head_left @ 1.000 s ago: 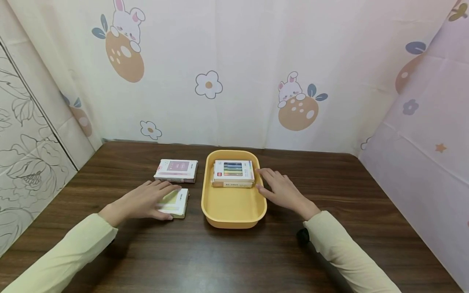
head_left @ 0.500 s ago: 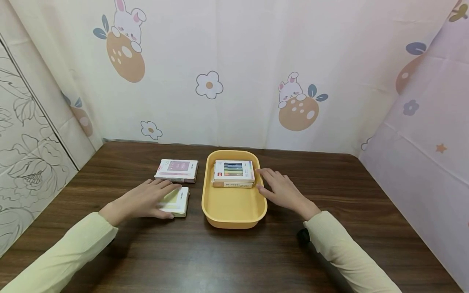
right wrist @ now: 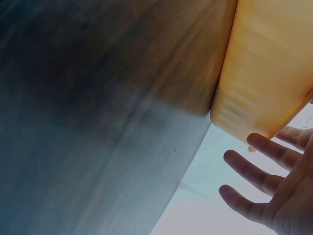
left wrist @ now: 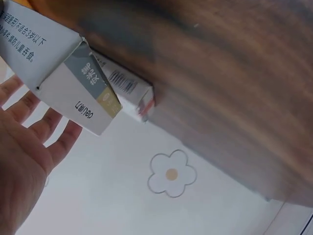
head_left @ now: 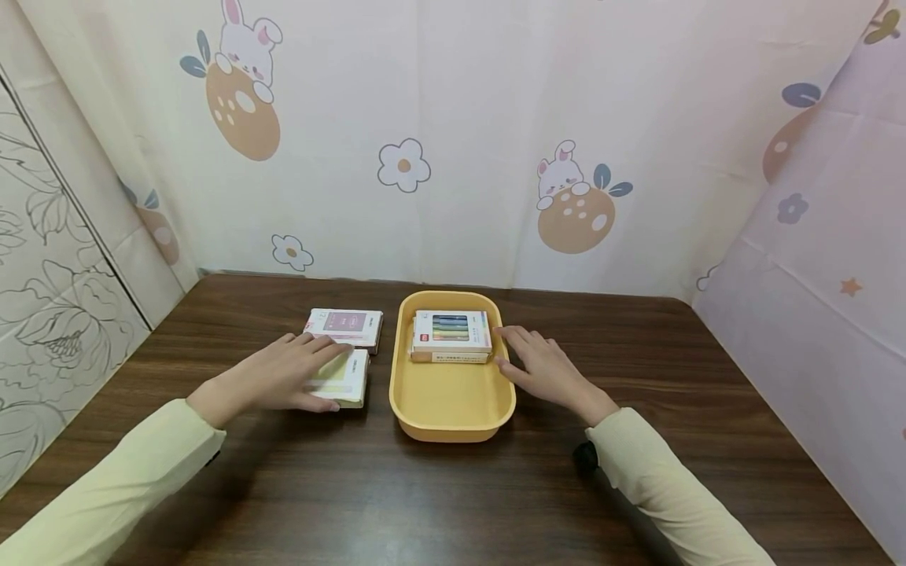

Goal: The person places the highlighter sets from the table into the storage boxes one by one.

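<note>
My left hand (head_left: pixel 279 373) grips a white-and-yellow highlighter box (head_left: pixel 348 379) from above, thumb at the near side and fingers at the far side. In the left wrist view the printed end of this box (left wrist: pixel 80 88) shows, tilted, with the fingers (left wrist: pixel 66 139) along one side. Just behind it lies a white box with a purple panel (head_left: pixel 354 324), partly covered by the hand. My right hand (head_left: pixel 548 368) rests its fingertips at the right rim of a yellow tray (head_left: pixel 453 428). In the right wrist view its fingers (right wrist: pixel 249 171) stretch out loosely beside the tray wall (right wrist: pixel 264 73).
A white box with a window of coloured pens (head_left: pixel 451 334) lies in the back half of the tray. All stands on a dark wooden table (head_left: pixel 637 346), with a patterned curtain (head_left: pixel 474 102) behind it and at the sides.
The left hand has moved the highlighter box slightly away from the body, closer to the purple-panelled box, and now overlaps that box in view. The right hand and tray have stayed put.
</note>
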A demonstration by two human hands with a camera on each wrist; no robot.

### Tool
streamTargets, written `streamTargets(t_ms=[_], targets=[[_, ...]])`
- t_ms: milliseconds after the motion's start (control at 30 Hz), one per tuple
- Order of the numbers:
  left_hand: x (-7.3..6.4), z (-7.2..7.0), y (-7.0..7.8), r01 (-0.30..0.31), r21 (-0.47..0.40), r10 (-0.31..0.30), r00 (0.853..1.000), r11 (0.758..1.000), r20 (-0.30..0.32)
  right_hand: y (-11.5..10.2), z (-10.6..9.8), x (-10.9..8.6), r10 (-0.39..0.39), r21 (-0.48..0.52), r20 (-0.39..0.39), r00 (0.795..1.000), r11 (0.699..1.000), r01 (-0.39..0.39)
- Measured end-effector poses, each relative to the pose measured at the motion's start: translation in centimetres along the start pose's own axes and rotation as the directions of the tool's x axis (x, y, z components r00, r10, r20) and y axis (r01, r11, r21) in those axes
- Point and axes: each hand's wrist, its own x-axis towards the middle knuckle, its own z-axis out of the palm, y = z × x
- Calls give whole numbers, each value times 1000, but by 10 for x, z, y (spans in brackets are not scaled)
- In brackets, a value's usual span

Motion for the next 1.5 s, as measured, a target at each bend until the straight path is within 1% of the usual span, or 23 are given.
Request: streamTargets(t_ms=[300, 567, 733, 933, 1167, 1500], targets=[[9, -17, 5, -3, 13, 3, 1000, 1000, 6, 1, 1, 0, -7, -14, -10, 1000, 1000, 7], [19, -27, 13, -31, 15, 31, 999, 999, -23, 2, 1, 0, -6, -9, -5, 1000, 1000, 6], [27, -32, 21, -39, -4, 39, 999, 999, -18, 1, 1, 0, -4, -8, -3, 1000, 1000, 4], [37, -32, 30, -41, -18, 41, 999, 999, -26, 1, 1, 0, -1, -6, -2, 1000, 1000, 1], [50, -31, 39, -55, 0, 55, 998, 999, -43, 1, 2, 0, -5, -5, -5, 1000, 1000, 5], [73, -31, 56, -34, -2, 34, 999, 999, 33, 1, 1, 0, -3, -5, -6, 1000, 1000, 3]])
